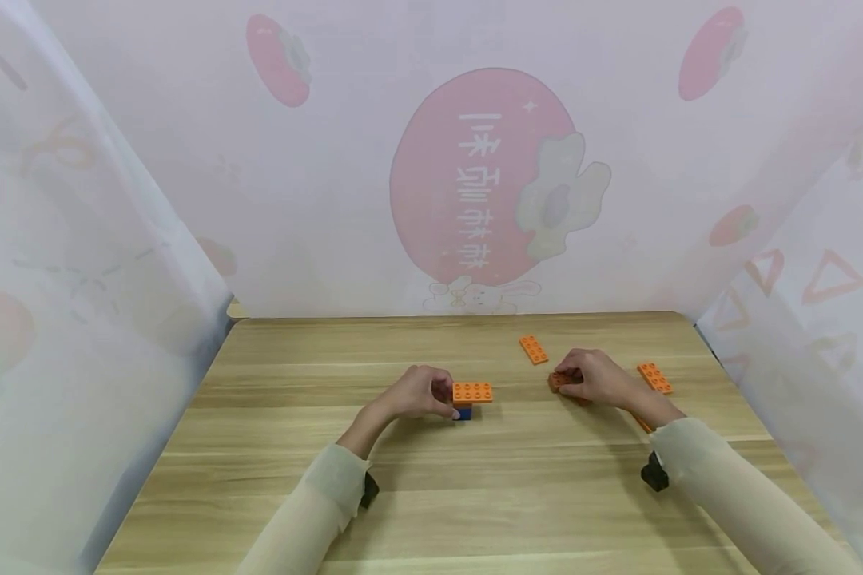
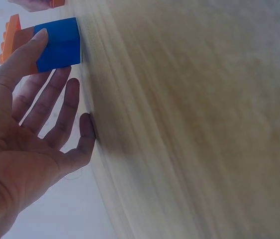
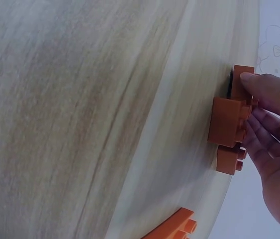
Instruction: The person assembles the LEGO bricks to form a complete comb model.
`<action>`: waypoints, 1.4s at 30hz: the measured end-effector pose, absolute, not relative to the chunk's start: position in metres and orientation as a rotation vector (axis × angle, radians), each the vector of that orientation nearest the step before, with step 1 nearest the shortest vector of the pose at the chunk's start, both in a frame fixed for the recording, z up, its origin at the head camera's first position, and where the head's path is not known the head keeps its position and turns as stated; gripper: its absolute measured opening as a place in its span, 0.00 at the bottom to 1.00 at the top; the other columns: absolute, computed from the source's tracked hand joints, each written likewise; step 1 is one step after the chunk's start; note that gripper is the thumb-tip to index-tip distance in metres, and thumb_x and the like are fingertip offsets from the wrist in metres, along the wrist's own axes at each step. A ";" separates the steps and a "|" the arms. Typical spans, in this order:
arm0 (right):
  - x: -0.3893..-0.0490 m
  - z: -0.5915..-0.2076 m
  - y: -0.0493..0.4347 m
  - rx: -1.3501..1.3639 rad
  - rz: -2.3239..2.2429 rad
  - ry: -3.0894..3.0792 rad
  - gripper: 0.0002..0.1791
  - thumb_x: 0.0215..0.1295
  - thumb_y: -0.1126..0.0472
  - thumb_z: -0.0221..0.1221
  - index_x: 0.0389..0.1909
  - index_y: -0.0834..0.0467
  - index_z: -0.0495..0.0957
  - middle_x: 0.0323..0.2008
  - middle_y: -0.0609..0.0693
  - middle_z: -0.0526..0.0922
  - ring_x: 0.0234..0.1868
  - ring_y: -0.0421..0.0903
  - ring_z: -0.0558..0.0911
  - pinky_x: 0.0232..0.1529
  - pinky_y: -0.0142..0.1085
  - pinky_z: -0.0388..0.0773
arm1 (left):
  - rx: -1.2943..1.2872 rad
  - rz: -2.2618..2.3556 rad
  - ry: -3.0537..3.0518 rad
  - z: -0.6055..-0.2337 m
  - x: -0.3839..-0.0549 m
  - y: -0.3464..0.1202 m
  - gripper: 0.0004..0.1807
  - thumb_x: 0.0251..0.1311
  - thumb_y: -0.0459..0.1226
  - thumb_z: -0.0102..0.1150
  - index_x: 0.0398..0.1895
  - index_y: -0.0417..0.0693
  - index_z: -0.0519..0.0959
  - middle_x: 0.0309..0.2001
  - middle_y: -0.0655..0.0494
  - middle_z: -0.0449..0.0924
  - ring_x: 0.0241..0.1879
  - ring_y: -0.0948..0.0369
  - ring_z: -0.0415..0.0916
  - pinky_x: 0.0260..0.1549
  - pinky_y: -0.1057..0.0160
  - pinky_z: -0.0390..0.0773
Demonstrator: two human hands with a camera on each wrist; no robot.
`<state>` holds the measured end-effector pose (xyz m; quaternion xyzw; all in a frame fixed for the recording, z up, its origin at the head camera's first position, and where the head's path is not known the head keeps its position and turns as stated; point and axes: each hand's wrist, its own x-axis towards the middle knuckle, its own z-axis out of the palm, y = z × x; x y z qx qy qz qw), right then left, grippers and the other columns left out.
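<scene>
My left hand (image 1: 419,391) pinches a small stack of toy building bricks on the table. The stack has a blue brick (image 2: 58,44) at the bottom, a brown-orange brick (image 2: 23,40) in the middle and an orange studded plate (image 1: 472,392) on top, jutting out to the right. In the left wrist view the thumb lies across the blue brick and the lower fingers are spread. Farther right, my right hand (image 1: 597,378) pinches a brown-orange brick (image 3: 240,82) between thumb and fingers. Two more brown-orange bricks stand close by, a bigger one (image 3: 224,121) and another (image 3: 227,160).
One orange plate (image 1: 534,349) lies behind the right hand, to its left. Another orange plate (image 1: 654,378) lies right of that hand, and a third (image 1: 642,424) is partly under the forearm. Printed white curtains (image 1: 331,200) surround the wooden table (image 1: 295,351).
</scene>
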<state>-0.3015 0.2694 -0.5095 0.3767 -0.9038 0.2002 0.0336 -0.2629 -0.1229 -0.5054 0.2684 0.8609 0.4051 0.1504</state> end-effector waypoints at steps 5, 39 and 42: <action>-0.301 -0.508 0.269 1.143 0.647 -2.780 0.15 0.62 0.63 0.76 0.48 0.63 0.89 0.43 0.53 0.88 0.43 0.49 0.87 0.43 0.46 0.85 | 0.781 1.144 2.482 -0.506 -0.264 -0.123 0.12 0.55 0.35 0.82 0.36 0.49 0.84 0.37 0.60 0.90 0.37 0.66 0.86 0.43 0.65 0.84; -0.282 -0.478 0.221 1.190 0.825 -2.604 0.15 0.64 0.61 0.75 0.50 0.61 0.88 0.45 0.51 0.87 0.41 0.53 0.88 0.40 0.51 0.86 | 0.814 1.115 2.522 -0.507 -0.265 -0.122 0.14 0.53 0.37 0.83 0.35 0.46 0.83 0.36 0.59 0.90 0.37 0.65 0.85 0.44 0.62 0.84; -0.280 -0.477 0.218 1.205 0.814 -2.587 0.17 0.64 0.61 0.75 0.51 0.61 0.88 0.45 0.51 0.87 0.42 0.52 0.88 0.41 0.50 0.86 | 0.805 1.105 2.524 -0.508 -0.265 -0.122 0.14 0.53 0.37 0.83 0.35 0.48 0.83 0.36 0.60 0.90 0.36 0.67 0.84 0.44 0.63 0.84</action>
